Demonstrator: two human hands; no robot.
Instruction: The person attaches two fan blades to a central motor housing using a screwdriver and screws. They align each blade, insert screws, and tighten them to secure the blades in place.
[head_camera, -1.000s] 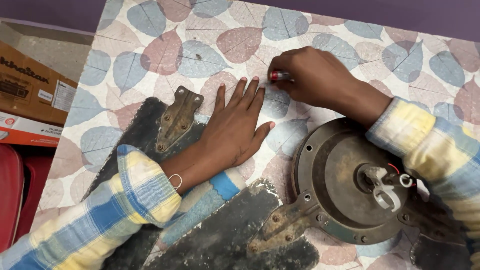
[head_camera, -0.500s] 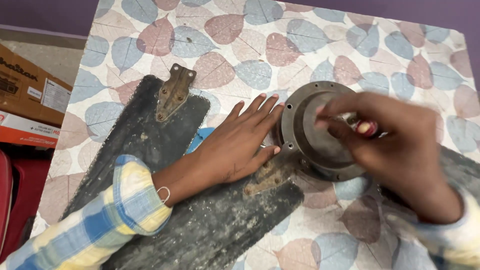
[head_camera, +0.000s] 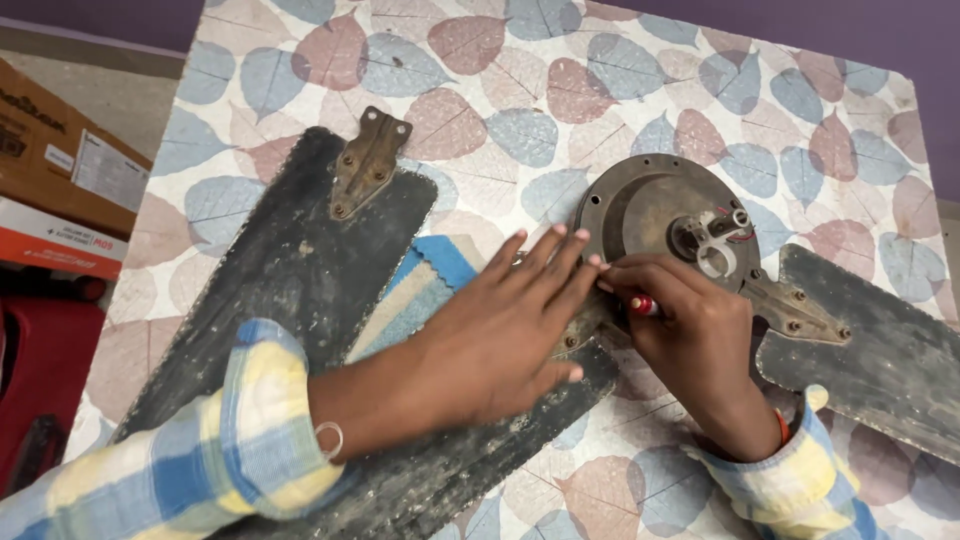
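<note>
A dirty round ceiling fan motor housing (head_camera: 640, 215) lies on a leaf-patterned table (head_camera: 480, 110), with dusty black blades attached by rusty brackets. My left hand (head_camera: 510, 335) lies flat, fingers apart, on the near blade (head_camera: 450, 460) by its bracket at the housing's rim. My right hand (head_camera: 690, 335) grips a small red-handled tool (head_camera: 643, 306), its tip hidden at that same bracket joint. A loose black blade (head_camera: 290, 270) with a rusty bracket (head_camera: 368, 165) lies to the left.
A blue and beige cloth (head_camera: 415, 295) peeks from between the blades. Another blade (head_camera: 880, 340) extends right from the housing. Cardboard boxes (head_camera: 60, 190) and a red object (head_camera: 40, 370) stand beyond the table's left edge. White wire fittings (head_camera: 715, 240) stick up from the housing's centre.
My right hand carried the red-handled tool from the table's far side down to the bracket at the housing's near rim. My left hand shifted onto the near blade.
</note>
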